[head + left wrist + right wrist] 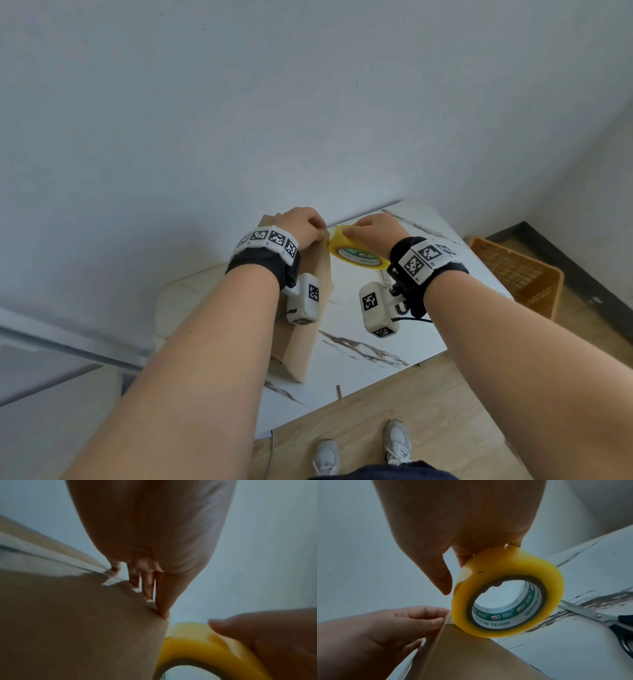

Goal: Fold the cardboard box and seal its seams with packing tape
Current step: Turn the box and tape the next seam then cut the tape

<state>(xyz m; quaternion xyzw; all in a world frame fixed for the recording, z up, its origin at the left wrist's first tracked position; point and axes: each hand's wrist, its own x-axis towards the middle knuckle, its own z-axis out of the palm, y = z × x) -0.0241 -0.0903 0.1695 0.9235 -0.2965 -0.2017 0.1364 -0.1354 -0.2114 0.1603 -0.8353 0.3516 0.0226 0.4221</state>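
A brown cardboard box stands on the white marble table, a shiny tape strip running along its top in the left wrist view. My left hand reaches over the box's far corner, and its fingertips press down on the corner edge of the box. My right hand grips a yellow roll of packing tape just right of that corner. In the right wrist view the roll touches the box's corner, beside the left fingertips.
Scissors lie on the table to the right of the box. An orange plastic crate stands on the floor at the right. A white wall rises just behind the table. My shoes are at the table's near edge.
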